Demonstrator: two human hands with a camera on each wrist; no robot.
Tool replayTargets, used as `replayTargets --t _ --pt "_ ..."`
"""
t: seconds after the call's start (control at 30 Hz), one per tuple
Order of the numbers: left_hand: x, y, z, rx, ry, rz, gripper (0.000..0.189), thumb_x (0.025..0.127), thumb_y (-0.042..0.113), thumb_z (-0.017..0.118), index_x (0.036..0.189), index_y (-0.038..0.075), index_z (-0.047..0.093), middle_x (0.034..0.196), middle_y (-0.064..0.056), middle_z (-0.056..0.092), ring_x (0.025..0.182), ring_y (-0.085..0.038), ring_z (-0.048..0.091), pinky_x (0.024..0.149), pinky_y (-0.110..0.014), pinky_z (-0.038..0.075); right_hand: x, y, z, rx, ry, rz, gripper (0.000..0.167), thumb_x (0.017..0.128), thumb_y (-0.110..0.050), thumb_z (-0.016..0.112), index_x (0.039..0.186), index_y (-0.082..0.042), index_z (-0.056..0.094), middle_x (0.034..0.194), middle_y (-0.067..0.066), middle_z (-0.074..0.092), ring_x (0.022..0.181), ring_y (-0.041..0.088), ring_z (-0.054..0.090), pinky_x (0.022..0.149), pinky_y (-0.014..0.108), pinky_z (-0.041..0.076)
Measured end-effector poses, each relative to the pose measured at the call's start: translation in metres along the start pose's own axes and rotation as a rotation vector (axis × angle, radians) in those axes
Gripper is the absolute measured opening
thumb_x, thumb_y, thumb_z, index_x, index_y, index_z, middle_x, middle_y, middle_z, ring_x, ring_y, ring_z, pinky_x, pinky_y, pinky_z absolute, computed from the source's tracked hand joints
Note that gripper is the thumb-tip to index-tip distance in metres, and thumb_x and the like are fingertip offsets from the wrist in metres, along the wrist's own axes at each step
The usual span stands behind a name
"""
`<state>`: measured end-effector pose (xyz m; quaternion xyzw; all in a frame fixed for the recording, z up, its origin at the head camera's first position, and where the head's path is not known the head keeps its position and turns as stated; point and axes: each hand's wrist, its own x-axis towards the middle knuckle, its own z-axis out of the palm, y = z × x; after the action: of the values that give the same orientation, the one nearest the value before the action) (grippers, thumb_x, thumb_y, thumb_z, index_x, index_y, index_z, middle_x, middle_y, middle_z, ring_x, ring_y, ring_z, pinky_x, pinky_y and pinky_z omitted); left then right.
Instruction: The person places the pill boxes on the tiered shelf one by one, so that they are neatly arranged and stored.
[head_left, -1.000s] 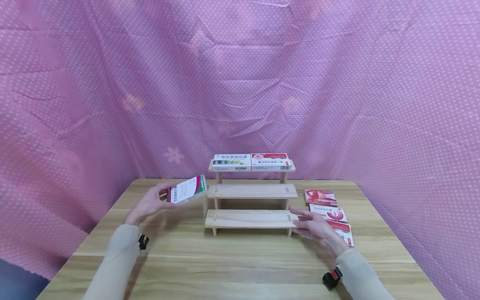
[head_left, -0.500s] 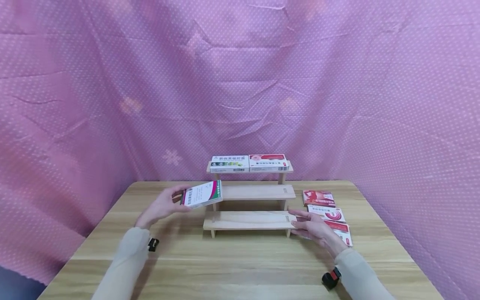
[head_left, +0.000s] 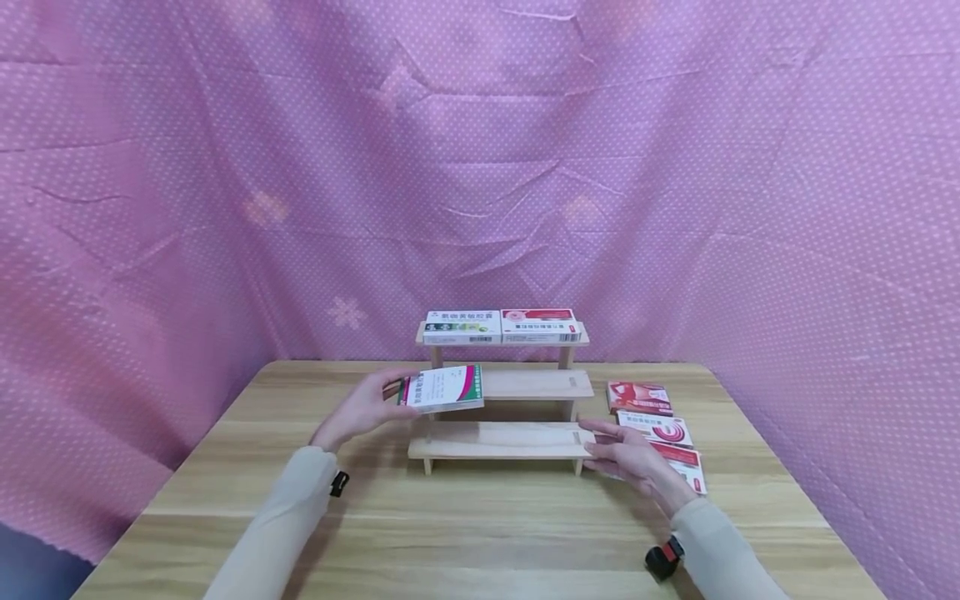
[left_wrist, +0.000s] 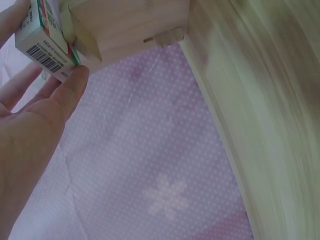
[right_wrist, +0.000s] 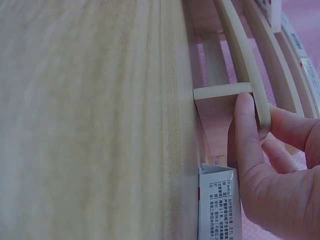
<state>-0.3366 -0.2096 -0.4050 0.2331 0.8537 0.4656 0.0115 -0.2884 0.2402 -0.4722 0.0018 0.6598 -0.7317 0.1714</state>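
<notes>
A white medicine box with magenta and green bands (head_left: 450,387) is in my left hand (head_left: 363,410), over the left part of the middle tier of a three-tier wooden display stand (head_left: 495,439). In the left wrist view my fingers and thumb grip the medicine box (left_wrist: 47,50) by its sides, its barcode end showing. Whether the box touches the tier I cannot tell. My right hand (head_left: 637,460) holds the right end of the lowest tier. The right wrist view shows that hand (right_wrist: 275,175) pinching the end of the stand's board (right_wrist: 245,65).
On the top tier lie a white-and-green medicine box (head_left: 461,326) and a red-and-white one (head_left: 540,326), side by side. Right of the stand are a red box (head_left: 639,397), a white box with red rings (head_left: 660,428) and a red-and-white box (head_left: 686,467) on the wooden table (head_left: 480,533).
My left hand has carried the medicine box rightward, from beside the stand to over the left of the middle tier. The right hand keeps its hold on the lowest tier.
</notes>
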Motion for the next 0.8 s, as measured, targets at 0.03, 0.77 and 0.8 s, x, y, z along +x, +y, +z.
replayTargets --t 0.03,0.77,0.8 --pt "0.002 0.001 0.002 0.003 0.004 -0.002 0.076 0.075 0.016 0.084 0.142 0.006 0.049 0.148 -0.017 0.046 0.133 -0.036 0.046 0.114 -0.054 0.036 0.000 0.000 0.000 -0.004 0.000 -0.002 0.060 0.094 -0.003 0.061 0.149 -0.001 0.037 0.135 0.019 0.052 0.100 0.017 0.067 0.094 0.035 0.057" --pt "0.024 0.002 0.024 -0.107 0.064 -0.035 0.074 0.074 0.018 0.084 0.138 0.008 0.047 0.146 -0.017 0.046 0.140 -0.036 0.040 0.117 -0.046 0.035 0.000 -0.002 0.002 -0.008 0.016 0.005 0.059 0.095 -0.002 0.059 0.149 -0.001 0.037 0.143 0.024 0.044 0.100 0.017 0.066 0.094 0.035 0.057" --pt "0.025 0.002 0.025 -0.106 0.065 -0.033 0.073 0.075 0.018 0.084 0.137 0.008 0.047 0.146 -0.017 0.045 0.140 -0.036 0.039 0.117 -0.046 0.034 0.000 -0.002 0.002 -0.009 0.015 0.004 0.059 0.095 -0.002 0.059 0.149 -0.001 0.036 0.143 0.025 0.044 0.099 0.016 0.067 0.094 0.035 0.057"
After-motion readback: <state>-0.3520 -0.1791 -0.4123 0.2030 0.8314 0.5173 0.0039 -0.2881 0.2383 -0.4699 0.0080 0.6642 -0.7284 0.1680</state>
